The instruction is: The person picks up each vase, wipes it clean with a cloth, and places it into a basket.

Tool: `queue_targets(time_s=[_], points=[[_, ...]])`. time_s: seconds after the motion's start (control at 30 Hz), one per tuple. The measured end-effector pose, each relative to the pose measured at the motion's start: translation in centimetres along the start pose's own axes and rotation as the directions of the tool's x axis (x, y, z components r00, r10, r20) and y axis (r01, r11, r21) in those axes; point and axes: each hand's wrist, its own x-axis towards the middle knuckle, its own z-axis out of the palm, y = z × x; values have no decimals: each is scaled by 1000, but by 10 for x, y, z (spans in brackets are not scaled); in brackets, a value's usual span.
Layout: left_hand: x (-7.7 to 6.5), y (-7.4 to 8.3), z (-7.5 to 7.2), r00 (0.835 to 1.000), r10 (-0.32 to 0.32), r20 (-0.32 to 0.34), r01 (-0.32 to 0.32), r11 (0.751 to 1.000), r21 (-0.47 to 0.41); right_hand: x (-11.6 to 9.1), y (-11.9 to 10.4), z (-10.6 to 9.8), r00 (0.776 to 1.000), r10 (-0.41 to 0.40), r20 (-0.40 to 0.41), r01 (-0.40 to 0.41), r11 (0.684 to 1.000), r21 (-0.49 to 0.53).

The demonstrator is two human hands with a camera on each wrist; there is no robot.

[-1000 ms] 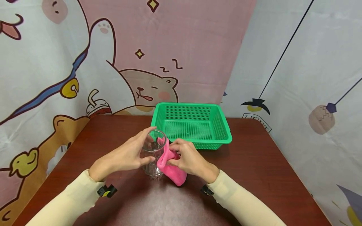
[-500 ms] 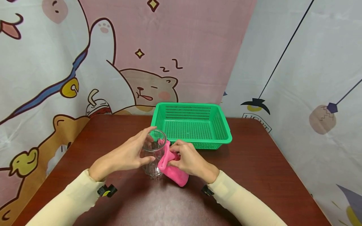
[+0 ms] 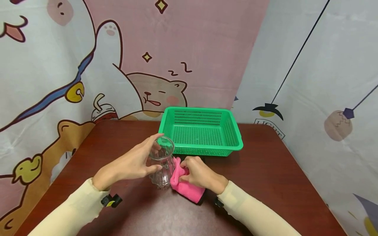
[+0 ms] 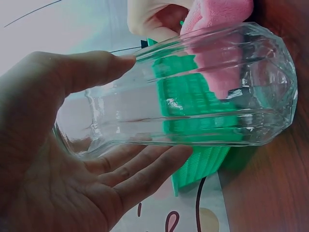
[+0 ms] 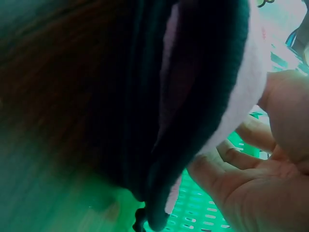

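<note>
From my seat I see a clear ribbed glass (image 3: pixel 160 162) with a bright pink cloth (image 3: pixel 185 187) at its side. Behind them sits a green perforated basket (image 3: pixel 236 132) on a dark reddish-brown table (image 3: pixel 265 170). My sleeves (image 3: pixel 71 214) read pale cream. The backdrop (image 3: pixel 177 49) is pink and white — cartoon animals outlined in dark lines, with yellow and blue accents.

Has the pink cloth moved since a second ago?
Yes. The pink cloth and right hand have slid down the glass, away from its rim and the green basket.
</note>
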Motion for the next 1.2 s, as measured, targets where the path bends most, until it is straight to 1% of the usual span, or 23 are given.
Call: queue_targets(time_s=[0.37, 0.53, 0.87, 0.97, 1.2], points=[[-2, -2, 0, 1000, 2, 4, -2, 1000, -6, 2, 3, 1, 1000, 21, 2, -21, 1000, 13], [0, -3, -1, 1000, 7, 1, -7, 1000, -15, 3, 2, 1, 999, 17, -36, -17, 1000, 17], [0, -4, -1, 1000, 15, 5, -15, 1000, -21, 2, -2, 1, 994, -31, -107, 30, 1000, -7], [0, -3, -1, 1000, 12, 6, -12, 1000, -26, 1, -2, 1, 992, -38, -118, 39, 999, 3], [0, -3, -1, 1000, 4, 9, -4, 1000, -12, 3, -8, -7, 989, -35, -141, 45, 997, 62]])
